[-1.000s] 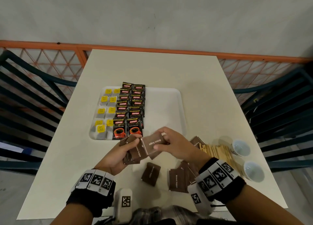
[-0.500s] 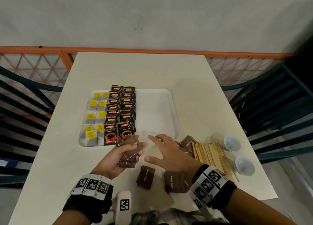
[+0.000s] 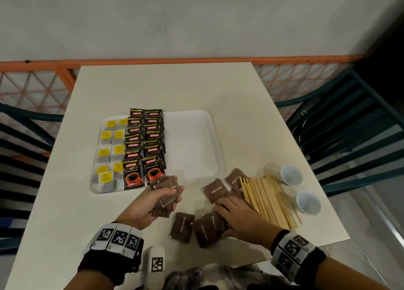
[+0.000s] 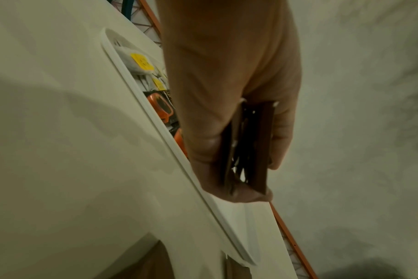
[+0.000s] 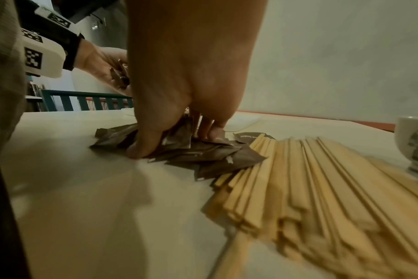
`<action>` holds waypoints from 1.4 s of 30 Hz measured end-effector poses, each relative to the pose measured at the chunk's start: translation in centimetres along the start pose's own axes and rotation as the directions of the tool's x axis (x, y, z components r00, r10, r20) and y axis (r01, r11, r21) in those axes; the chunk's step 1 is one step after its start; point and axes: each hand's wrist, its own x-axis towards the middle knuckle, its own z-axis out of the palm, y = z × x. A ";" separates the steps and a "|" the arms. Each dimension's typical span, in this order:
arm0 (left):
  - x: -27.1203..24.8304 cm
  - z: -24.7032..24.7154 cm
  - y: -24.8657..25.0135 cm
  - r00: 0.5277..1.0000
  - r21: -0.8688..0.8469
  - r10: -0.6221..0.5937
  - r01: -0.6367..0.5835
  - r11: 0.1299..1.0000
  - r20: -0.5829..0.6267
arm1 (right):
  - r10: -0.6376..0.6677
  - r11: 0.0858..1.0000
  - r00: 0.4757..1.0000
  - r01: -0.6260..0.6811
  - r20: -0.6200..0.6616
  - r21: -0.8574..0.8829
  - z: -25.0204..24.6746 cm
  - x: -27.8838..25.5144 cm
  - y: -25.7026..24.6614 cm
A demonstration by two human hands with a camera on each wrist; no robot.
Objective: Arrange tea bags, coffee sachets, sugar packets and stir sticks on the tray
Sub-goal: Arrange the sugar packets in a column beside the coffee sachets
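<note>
The left hand (image 3: 150, 204) held a stack of brown sugar packets (image 3: 168, 191) just by the tray (image 3: 196, 145). The right hand (image 3: 238, 219) pinched more sugar packets (image 3: 207, 226) on the desk (image 3: 65, 213).

The light is dim and yellowish. Soft shadows fall toward 6 o'clock. Wrist pictures look blurry, and edges bend outward
</note>
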 end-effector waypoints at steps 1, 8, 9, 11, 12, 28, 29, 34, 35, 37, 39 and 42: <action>0.1 0.0 0.0 1.000 -0.002 -0.004 0.004 1.000 -0.004 | -0.007 1.000 1.000 0.007 -0.001 0.020 0.0 0.2 -0.2; -0.3 0.1 0.2 1.000 0.029 0.005 -0.005 1.000 -0.009 | 0.059 0.934 0.998 -0.062 0.020 0.353 -1.8 2.5 -1.2; -0.4 0.1 0.3 1.000 0.037 0.011 -0.011 0.999 -0.010 | 0.080 0.918 0.997 -0.079 0.013 0.389 -2.2 2.8 -1.2; -0.6 0.0 0.4 1.000 0.059 0.015 -0.015 0.998 -0.013 | 0.134 0.878 0.991 -0.111 -0.018 0.466 -2.9 3.1 -0.8; -0.7 -0.1 0.4 1.000 0.065 0.016 -0.015 0.998 -0.014 | 0.166 0.842 0.986 -0.131 -0.021 0.524 -3.3 3.2 -0.7; -1.8 -0.6 1.2 0.990 0.117 0.138 -0.140 0.983 0.032 | 0.238 0.661 0.942 0.023 -0.238 0.750 -6.1 7.7 -6.5; -1.9 -1.4 1.2 0.989 0.125 0.147 -0.147 0.981 0.011 | 0.190 0.714 0.962 0.001 -0.195 0.700 -5.7 7.4 -6.5; -3.2 -4.7 1.5 0.989 0.167 0.142 -0.133 0.977 -0.047 | -0.216 0.974 0.951 0.225 0.220 -0.016 -1.0 5.5 -5.2; -3.4 -5.1 1.6 0.989 0.179 0.141 -0.130 0.975 -0.051 | -0.254 0.951 0.940 0.286 0.228 -0.118 -0.4 5.5 -5.3; -3.5 -5.6 1.5 0.990 0.203 0.134 -0.121 0.972 -0.052 | -0.292 0.915 0.935 0.335 0.203 -0.226 0.2 5.8 -5.6; -3.4 -5.7 1.5 0.992 0.210 0.120 -0.108 0.972 -0.047 | -0.301 0.903 0.939 0.337 0.165 -0.267 -0.2 6.2 -6.1; -3.0 -5.6 1.5 0.994 0.219 0.105 -0.097 0.971 -0.021 | -0.250 0.920 0.958 0.280 0.141 -0.273 -0.6 6.8 -6.8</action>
